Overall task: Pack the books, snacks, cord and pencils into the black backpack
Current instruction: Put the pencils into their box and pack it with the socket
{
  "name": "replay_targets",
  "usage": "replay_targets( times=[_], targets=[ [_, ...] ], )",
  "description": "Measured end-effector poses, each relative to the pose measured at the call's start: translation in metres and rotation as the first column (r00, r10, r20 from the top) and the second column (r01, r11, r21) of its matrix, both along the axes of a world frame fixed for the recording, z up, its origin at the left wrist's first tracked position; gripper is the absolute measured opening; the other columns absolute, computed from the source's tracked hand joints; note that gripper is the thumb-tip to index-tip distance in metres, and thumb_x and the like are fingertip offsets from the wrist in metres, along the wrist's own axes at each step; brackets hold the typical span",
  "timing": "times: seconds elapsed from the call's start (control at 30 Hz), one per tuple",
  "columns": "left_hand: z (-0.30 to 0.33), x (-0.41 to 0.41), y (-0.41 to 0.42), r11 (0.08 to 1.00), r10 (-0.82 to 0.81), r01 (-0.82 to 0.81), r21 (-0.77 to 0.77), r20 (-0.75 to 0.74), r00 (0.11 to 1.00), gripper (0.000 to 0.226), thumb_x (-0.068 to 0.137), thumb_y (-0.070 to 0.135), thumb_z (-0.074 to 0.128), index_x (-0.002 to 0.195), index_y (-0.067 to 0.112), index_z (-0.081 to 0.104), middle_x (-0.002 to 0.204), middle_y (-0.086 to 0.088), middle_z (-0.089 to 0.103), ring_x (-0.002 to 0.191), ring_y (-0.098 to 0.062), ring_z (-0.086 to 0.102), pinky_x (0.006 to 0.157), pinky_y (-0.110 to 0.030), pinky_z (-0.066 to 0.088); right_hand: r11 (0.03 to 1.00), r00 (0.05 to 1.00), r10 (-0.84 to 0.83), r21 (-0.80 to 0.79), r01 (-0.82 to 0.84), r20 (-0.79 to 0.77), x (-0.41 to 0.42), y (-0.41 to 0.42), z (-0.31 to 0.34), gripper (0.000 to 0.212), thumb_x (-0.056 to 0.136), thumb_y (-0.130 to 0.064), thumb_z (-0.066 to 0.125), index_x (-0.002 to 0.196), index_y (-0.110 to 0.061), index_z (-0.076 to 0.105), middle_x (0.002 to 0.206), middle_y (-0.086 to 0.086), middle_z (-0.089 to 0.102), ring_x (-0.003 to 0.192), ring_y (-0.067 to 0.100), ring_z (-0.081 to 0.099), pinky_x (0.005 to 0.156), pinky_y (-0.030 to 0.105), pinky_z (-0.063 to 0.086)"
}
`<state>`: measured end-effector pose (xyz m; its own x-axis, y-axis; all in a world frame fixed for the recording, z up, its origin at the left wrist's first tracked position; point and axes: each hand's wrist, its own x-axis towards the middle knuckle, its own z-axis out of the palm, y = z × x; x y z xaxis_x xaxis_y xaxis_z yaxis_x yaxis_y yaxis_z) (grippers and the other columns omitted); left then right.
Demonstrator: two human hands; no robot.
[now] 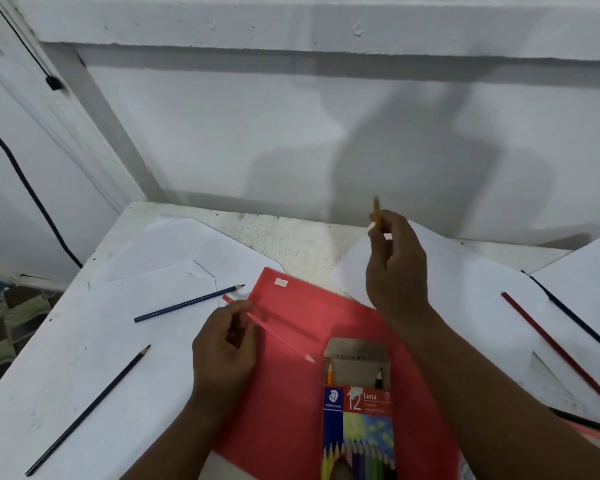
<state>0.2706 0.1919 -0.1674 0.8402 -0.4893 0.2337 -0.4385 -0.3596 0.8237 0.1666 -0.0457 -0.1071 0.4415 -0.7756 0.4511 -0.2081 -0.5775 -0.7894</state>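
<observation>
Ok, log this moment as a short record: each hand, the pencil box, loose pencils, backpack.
left hand: pinches a pink pencil over the red folder
right hand: holds an orange pencil raised, tip up
pencil box: open on the folder, two pencil tips showing
loose pencils: blue pencil, black pencil, red pencil
backpack: not in view

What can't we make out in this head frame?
- Black backpack, books, snacks, cord: none in the head view.
- Pencil box: its bottom is cut by the lower edge; only two tips show inside, so the count is unknown.
- Orange pencil in the right hand: blurred, lower part hidden by fingers.
- Pink pencil: partly covered by the left hand.
</observation>
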Motion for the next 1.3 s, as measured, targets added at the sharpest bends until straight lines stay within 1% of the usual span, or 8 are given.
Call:
replay_targets(
  times=[0.2,0.33,0.63,0.8,0.93,1.1,1.2,1.3],
  targets=[
    [0.010,-0.005,0.000,1.000,-0.002,0.000,-0.025,-0.052,0.999,0.011,0.097,0.026,0.062,0.101,0.032,0.071,0.103,0.026,0.070,0.099,0.009,0.063,0.084,-0.003,0.043,0.988,0.989,-0.004,0.155,-0.020,0.151,-0.044,0.036,0.025,0.016,0.101,-0.022,0.050,0.113,-0.020,0.060,0.083,-0.009,0.070,0.078,0.008,0.068,0.067,0.012,0.052],
    [0.012,-0.006,0.005,1.000,-0.019,0.019,-0.002,-0.039,0.999,0.028,0.094,0.047,0.048,0.089,0.030,0.069,0.087,0.016,0.069,0.087,0.001,0.063,0.075,-0.009,0.044,0.927,0.989,-0.003,0.372,-0.053,0.147,-0.073,0.045,0.019,0.013,0.101,-0.022,0.051,0.112,-0.021,0.059,0.073,0.001,0.070,0.058,0.017,0.064,0.052,0.027,0.053],
    [0.024,0.006,-0.002,0.946,-0.150,0.146,0.290,-0.008,0.989,0.041,0.099,0.043,0.044,0.079,0.012,0.063,0.072,0.002,0.065,0.074,-0.015,0.060,0.073,-0.033,0.046,0.929,0.956,0.193,0.355,-0.105,-0.222,-0.111,0.049,-0.018,0.045,0.094,-0.014,0.064,0.135,-0.025,0.048,0.089,-0.007,0.067,0.076,0.004,0.067,0.068,0.018,0.055],
    [0.036,0.016,-0.013,0.877,-0.171,0.176,0.446,-0.053,0.984,0.033,0.100,0.030,0.053,0.074,0.010,0.063,0.075,0.001,0.064,0.076,-0.015,0.058,0.066,-0.018,0.038,0.944,0.892,0.241,0.304,-0.125,-0.382,-0.107,0.051,-0.021,0.019,0.095,-0.019,0.063,0.109,-0.015,0.052,0.072,-0.008,0.060,0.063,-0.002,0.061,0.057,0.013,0.045],
    [0.055,-0.009,-0.019,0.918,-0.170,0.172,0.357,-0.038,0.985,0.036,0.098,0.029,0.059,0.063,0.029,0.053,0.068,0.010,0.057,0.070,-0.008,0.053,0.063,-0.015,0.032,0.945,0.870,0.259,0.295,-0.140,-0.419,-0.103,0.052,-0.022,0.032,0.097,-0.022,0.060,0.126,-0.011,0.049,0.079,-0.008,0.062,0.070,0.003,0.063,0.059,0.012,0.048],
    [0.063,-0.066,-0.038,0.937,-0.321,0.348,0.026,-0.323,0.890,0.023,0.096,0.029,0.063,0.078,0.016,0.068,0.072,-0.002,0.072,0.066,-0.013,0.068,0.069,-0.034,0.056,0.953,0.899,0.212,0.285,-0.104,-0.383,-0.108,0.057,-0.029,0.062,0.097,-0.024,0.060,0.151,-0.011,0.031,0.096,-0.003,0.068,0.088,0.009,0.066,0.076,0.019,0.054],
    [0.049,-0.079,-0.048,0.942,-0.318,0.335,0.030,-0.247,0.916,0.014,0.094,0.026,0.067,0.080,0.028,0.066,0.075,0.006,0.072,0.068,-0.003,0.068,0.061,-0.019,0.053,0.959,0.917,0.189,0.266,-0.096,-0.351,-0.110,0.063,-0.033,0.066,0.099,-0.026,0.058,0.154,-0.012,0.025,0.088,-0.010,0.064,0.078,0.003,0.064,0.067,0.015,0.051],
    [0.031,-0.079,-0.049,0.946,-0.311,0.323,0.038,-0.182,0.933,0.009,0.096,0.025,0.065,0.100,0.032,0.061,0.076,0.009,0.072,0.070,0.000,0.068,0.061,-0.023,0.054,0.973,0.945,0.144,0.218,-0.080,-0.293,-0.116,0.070,-0.040,0.066,0.099,-0.027,0.057,0.155,-0.013,0.024,0.080,-0.009,0.062,0.072,0.003,0.064,0.061,0.019,0.052]
  ],
)
